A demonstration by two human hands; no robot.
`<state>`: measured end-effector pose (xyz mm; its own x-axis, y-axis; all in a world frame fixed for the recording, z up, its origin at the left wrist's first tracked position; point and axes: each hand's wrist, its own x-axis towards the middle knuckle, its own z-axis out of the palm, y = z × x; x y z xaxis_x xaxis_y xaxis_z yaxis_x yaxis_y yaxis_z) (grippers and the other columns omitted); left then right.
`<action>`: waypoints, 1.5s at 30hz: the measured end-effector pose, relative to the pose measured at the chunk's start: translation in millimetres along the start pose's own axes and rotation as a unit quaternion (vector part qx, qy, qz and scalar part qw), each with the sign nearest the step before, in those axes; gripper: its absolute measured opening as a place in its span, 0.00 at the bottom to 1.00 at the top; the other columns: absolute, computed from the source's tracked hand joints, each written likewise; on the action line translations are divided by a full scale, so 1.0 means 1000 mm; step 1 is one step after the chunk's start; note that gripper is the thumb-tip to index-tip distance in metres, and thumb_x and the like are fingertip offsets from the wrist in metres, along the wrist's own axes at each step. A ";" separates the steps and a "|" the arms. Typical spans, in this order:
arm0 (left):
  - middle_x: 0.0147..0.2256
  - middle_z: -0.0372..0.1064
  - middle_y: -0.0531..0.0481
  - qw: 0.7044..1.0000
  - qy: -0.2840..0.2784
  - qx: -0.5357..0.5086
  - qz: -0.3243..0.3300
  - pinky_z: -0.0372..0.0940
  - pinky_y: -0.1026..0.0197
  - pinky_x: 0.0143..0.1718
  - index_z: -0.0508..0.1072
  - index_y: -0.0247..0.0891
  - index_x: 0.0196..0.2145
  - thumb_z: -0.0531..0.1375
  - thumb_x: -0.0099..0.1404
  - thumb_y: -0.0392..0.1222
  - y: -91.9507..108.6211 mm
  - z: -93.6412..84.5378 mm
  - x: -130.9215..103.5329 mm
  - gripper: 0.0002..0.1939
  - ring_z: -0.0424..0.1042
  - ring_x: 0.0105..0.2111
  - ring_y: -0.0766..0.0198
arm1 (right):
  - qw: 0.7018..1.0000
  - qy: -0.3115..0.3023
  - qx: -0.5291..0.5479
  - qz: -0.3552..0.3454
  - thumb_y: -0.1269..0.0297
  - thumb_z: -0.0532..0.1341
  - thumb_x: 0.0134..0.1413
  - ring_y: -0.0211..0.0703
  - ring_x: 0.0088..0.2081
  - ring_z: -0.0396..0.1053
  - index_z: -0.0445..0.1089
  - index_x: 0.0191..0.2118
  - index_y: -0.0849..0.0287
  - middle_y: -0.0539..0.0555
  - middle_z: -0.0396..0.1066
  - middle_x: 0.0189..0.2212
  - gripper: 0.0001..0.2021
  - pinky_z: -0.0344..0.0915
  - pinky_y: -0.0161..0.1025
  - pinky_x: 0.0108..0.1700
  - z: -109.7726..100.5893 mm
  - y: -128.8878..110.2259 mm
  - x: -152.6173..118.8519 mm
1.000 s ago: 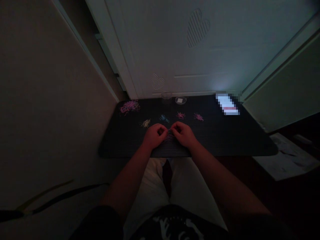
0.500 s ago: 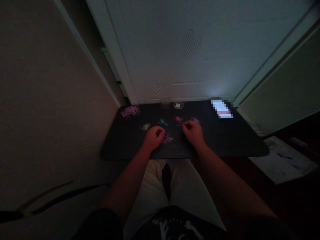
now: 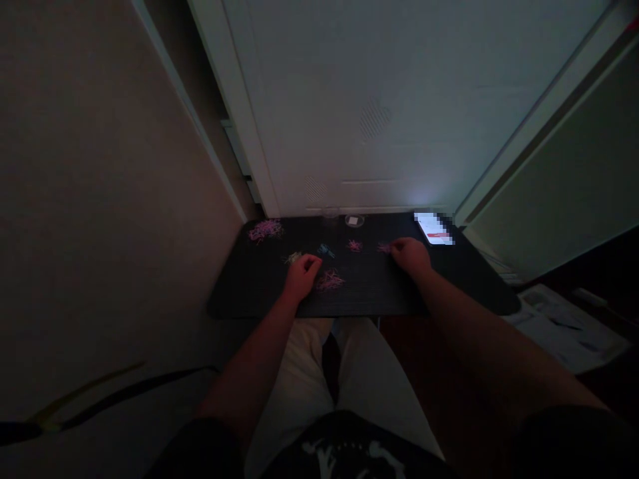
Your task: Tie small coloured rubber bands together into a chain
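My right hand is at a small purple pile of thin strands, its thumb and fingers pinched at the pile's edge. Whether a strand is between those fingertips is too dark to tell. My left hand rests in front of a pale yellow pile of strands, partly covering it. Its fingers are also closed in a pinch, and what they hold, if anything, cannot be made out. Just right of it lies a mixed pinkish pile. Behind are a blue pile and a pink pile.
On the dark table, a larger mixed pile of strands lies at the far left. A clear cup and a round clear lid stand by the white door. A lit phone lies at the back right.
My right hand has moved right, from beside the pink pile to the purple one. My left hand has shifted slightly left, off the edge of the mixed pile. The camera view has tilted up a little.
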<state>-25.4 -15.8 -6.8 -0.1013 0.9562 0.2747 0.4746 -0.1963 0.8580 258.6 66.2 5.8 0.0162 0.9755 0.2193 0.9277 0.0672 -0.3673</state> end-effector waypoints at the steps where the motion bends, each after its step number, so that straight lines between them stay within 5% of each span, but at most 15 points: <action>1: 0.29 0.71 0.50 1.000 0.015 -0.018 -0.012 0.63 0.63 0.32 0.72 0.35 0.31 0.55 0.60 0.43 -0.001 -0.002 0.000 0.09 0.68 0.28 0.67 | 1.000 0.001 0.011 0.002 0.65 0.56 0.50 0.45 0.33 0.71 0.76 0.36 0.59 0.58 0.75 0.33 0.12 0.62 0.39 0.34 -0.001 0.002 -0.001; 10: 0.28 0.70 0.51 0.990 0.076 -0.094 -0.067 0.61 0.66 0.27 0.71 0.36 0.29 0.56 0.58 0.46 -0.004 -0.022 -0.017 0.10 0.65 0.25 0.69 | 0.994 0.050 0.099 -0.005 0.65 0.53 0.53 0.44 0.33 0.69 0.74 0.37 0.61 0.57 0.74 0.33 0.13 0.62 0.39 0.35 -0.020 -0.002 -0.014; 18: 0.30 0.71 0.49 0.974 0.200 0.061 -0.085 0.63 0.64 0.32 0.72 0.35 0.32 0.56 0.58 0.46 -0.037 -0.098 -0.036 0.12 0.68 0.29 0.66 | 0.955 -0.136 0.175 -0.195 0.63 0.55 0.52 0.38 0.27 0.66 0.71 0.31 0.60 0.52 0.71 0.25 0.10 0.59 0.35 0.31 0.010 -0.047 -0.029; 24: 0.33 0.72 0.48 0.966 0.050 0.205 -0.148 0.64 0.61 0.36 0.72 0.35 0.37 0.58 0.56 0.46 -0.052 -0.134 -0.015 0.14 0.70 0.31 0.63 | 0.967 -0.107 0.167 -0.159 0.63 0.54 0.52 0.39 0.27 0.66 0.70 0.30 0.59 0.51 0.71 0.25 0.09 0.57 0.35 0.30 0.031 -0.059 -0.030; 33: 0.33 0.71 0.49 0.943 0.067 0.308 -0.107 0.64 0.60 0.36 0.72 0.37 0.37 0.58 0.57 0.44 -0.046 -0.106 -0.003 0.12 0.69 0.31 0.63 | 0.971 -0.091 0.144 -0.168 0.63 0.55 0.52 0.39 0.28 0.66 0.71 0.32 0.58 0.52 0.71 0.27 0.08 0.57 0.35 0.30 0.031 -0.057 -0.035; 36: 0.31 0.70 0.50 0.956 0.060 0.274 -0.090 0.64 0.61 0.35 0.72 0.37 0.37 0.57 0.58 0.44 -0.036 -0.094 -0.012 0.11 0.69 0.30 0.64 | 0.961 -0.087 0.109 -0.239 0.64 0.56 0.51 0.40 0.30 0.66 0.71 0.32 0.58 0.52 0.70 0.29 0.07 0.57 0.35 0.31 0.030 -0.061 -0.038; 40: 0.32 0.70 0.50 0.972 -0.015 0.233 -0.038 0.64 0.61 0.34 0.72 0.38 0.36 0.58 0.58 0.45 -0.017 -0.065 -0.027 0.11 0.69 0.30 0.65 | 0.923 -0.127 0.113 -0.346 0.60 0.60 0.49 0.39 0.30 0.65 0.71 0.36 0.59 0.52 0.69 0.30 0.10 0.57 0.35 0.33 0.027 -0.067 -0.045; 45: 0.35 0.71 0.50 0.968 -0.117 0.220 0.026 0.63 0.61 0.34 0.73 0.40 0.38 0.61 0.56 0.51 0.004 -0.027 -0.030 0.15 0.68 0.32 0.64 | 0.907 -0.152 0.123 -0.374 0.61 0.59 0.51 0.38 0.31 0.65 0.72 0.35 0.58 0.52 0.68 0.29 0.08 0.56 0.35 0.33 0.027 -0.073 -0.050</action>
<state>-43.9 -50.6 0.0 0.1098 0.9805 0.1633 0.8051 -0.1841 0.5638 180.0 18.1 -2.6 -0.7209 0.6487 0.2438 0.5259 0.7412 -0.4172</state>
